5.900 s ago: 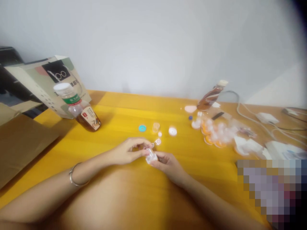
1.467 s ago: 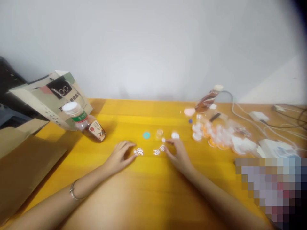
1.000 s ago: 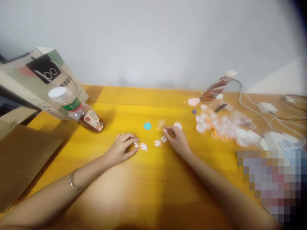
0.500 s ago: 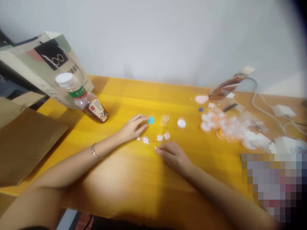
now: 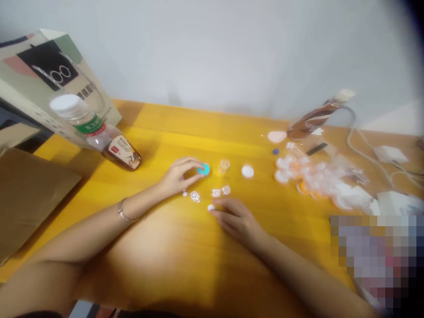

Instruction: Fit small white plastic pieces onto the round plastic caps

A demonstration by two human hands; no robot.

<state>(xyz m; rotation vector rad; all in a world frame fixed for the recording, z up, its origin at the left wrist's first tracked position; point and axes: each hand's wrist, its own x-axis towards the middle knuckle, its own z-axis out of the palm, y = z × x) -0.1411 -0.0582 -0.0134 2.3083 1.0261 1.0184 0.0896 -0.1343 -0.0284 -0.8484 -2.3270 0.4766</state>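
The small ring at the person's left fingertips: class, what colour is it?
Turquoise blue. The ring shows best in the head view, at the left hand.

Smooth yellow wood-look counter [image 5: 185, 128], lightly glossy under the light. Shiny metal bangle [image 5: 123, 212] on the left wrist. Clear, glossy plastic bottle [image 5: 96, 134] with white cap and paper label. Matt printed paper bag [image 5: 49, 84], plain matt brown cardboard [image 5: 29, 194]. Small turquoise plastic ring [image 5: 204, 169], translucent plastic cup [image 5: 224, 166], crinkled clear wrapping [image 5: 318, 176].
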